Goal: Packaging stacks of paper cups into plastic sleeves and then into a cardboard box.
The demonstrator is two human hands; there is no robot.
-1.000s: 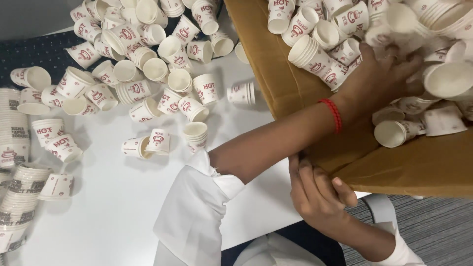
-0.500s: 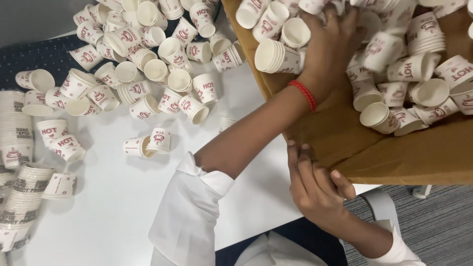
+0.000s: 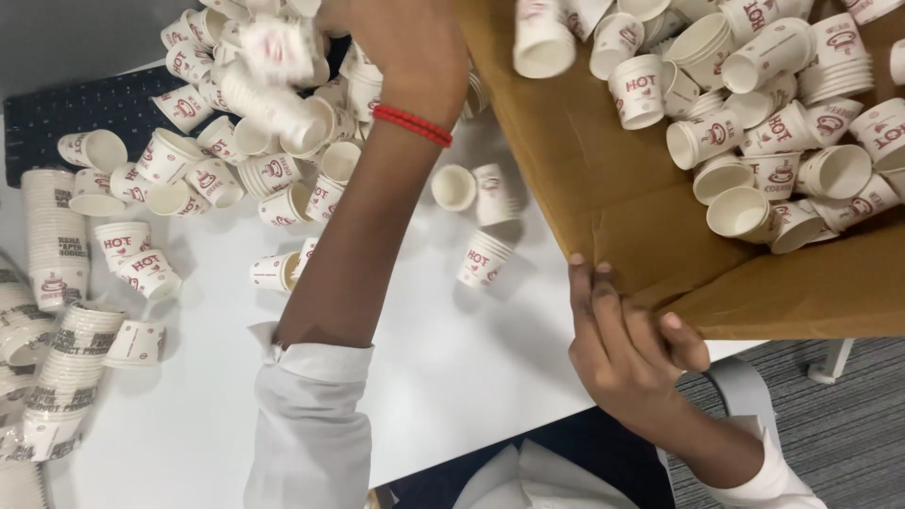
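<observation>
Looking down from my head, I am seeing the brown cardboard box point(image 3: 603, 207) lying tipped at the upper right, its inside facing me and holding a loose heap of small white paper cups point(image 3: 754, 113) with red print, some singly, some nested in short stacks. My right hand point(image 3: 627, 344) is gripping the box's near flap, fingers point(image 3: 603, 306) curled over the cardboard edge, thumb beneath, so it is closed narrow on the flap. My left arm is reaching up across the white table point(image 3: 452, 377), sleeve pushed to the elbow, a red thread band point(image 3: 412, 124) circling the wrist. My left hand point(image 3: 386, 28) is hovering at the top edge, over the pile of cups point(image 3: 273, 123) spread on the table; blurred cups point(image 3: 273, 57) are showing just beside it, but I cannot tell whether the fingers are gripping them or spread. A few cups are lying apart near the box, one stack point(image 3: 483, 259) on its side. Along the left edge, tall nested cup stacks point(image 3: 57, 236) are lying, white with dark and red print. A dark blue cloth point(image 3: 85, 108) is lying under the far pile.
</observation>
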